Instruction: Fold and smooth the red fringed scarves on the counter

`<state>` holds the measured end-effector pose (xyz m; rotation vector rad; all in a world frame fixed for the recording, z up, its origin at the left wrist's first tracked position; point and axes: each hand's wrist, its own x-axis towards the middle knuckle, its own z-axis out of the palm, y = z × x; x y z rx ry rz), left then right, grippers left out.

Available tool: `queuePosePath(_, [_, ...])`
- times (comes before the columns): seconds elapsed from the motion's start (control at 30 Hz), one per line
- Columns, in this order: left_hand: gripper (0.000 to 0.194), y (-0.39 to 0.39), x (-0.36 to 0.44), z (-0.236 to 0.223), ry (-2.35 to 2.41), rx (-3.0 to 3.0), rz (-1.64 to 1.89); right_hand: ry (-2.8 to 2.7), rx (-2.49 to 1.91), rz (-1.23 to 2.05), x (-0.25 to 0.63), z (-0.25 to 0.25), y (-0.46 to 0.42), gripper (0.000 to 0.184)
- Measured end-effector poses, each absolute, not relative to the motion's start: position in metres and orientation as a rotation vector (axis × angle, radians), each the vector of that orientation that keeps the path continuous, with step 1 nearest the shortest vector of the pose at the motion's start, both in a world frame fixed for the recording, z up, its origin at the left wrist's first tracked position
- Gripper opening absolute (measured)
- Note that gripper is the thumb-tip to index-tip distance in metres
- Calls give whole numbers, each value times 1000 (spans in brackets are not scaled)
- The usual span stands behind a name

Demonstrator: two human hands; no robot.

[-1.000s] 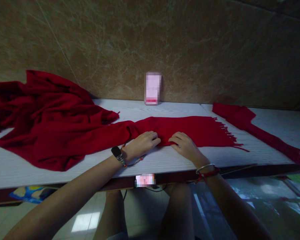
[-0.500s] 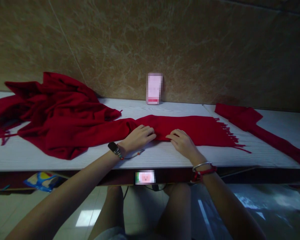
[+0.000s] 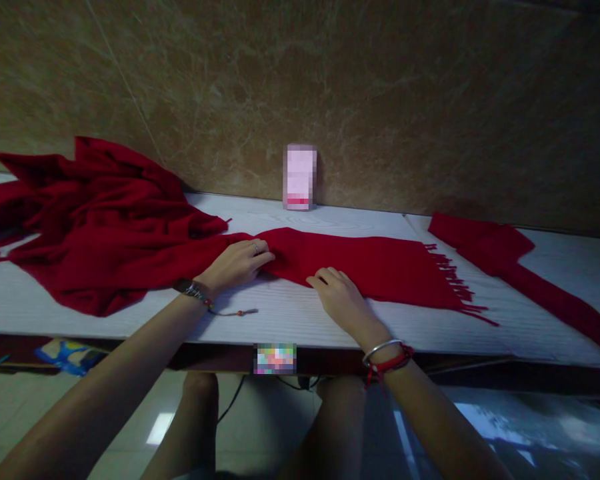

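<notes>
A red fringed scarf (image 3: pixel 380 267) lies along the white tabletop, its right part narrow and flat with tassels at the end. Its left part is a loose, rumpled heap. My left hand (image 3: pixel 240 263) is closed on the near edge where the flat strip meets the heap; the fingertips are partly hidden in the cloth. Farther right, my right hand (image 3: pixel 339 297) pinches the near edge of the strip between thumb and fingers.
A pink-and-white pixelated box (image 3: pixel 300 177) leans against the marbled wall (image 3: pixel 380 100). Another red cloth strip (image 3: pixel 495 250) stretches over the table's right side. Below the table edge are a blue packet (image 3: pixel 70 357) and a pixelated screen (image 3: pixel 276 359).
Both hands have slid left along the scarf's near edge, the left one farther. The flat strip now slants slightly downward to the right. The view has shifted a little too.
</notes>
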<state>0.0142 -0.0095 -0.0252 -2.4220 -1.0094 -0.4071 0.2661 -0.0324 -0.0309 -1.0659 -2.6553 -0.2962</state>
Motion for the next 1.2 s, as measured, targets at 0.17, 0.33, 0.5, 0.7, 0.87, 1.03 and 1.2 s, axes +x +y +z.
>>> queuePosePath(0.17, [31,-9,8,-25,-1162,-2407,-340,-2667,-1074,-268,264,-29,-34,25])
queuePosePath(0.33, [32,-9,7,-25,-1272,-2373,-321,-2681,-1081,-305,261,-26,-34,22])
queuePosePath(0.5, [32,-8,1,-25,-1319,-2344,-371,-2685,-1094,-301,258,-25,-35,21])
queuePosePath(0.7, [29,-6,-4,-27,-1311,-2329,-418,-2703,-1127,-325,257,-23,-35,22])
queuePosePath(0.87, [26,-4,-4,-28,-1299,-2311,-452,-2638,-1125,-372,259,-23,-33,22])
queuePosePath(1.03, [26,-2,-3,-28,-1392,-2321,-394,-2580,-1151,-355,260,-24,-32,22])
queuePosePath(1.2, [25,-1,-5,-28,-1365,-2349,-448,-2611,-1149,-311,260,-26,-30,21])
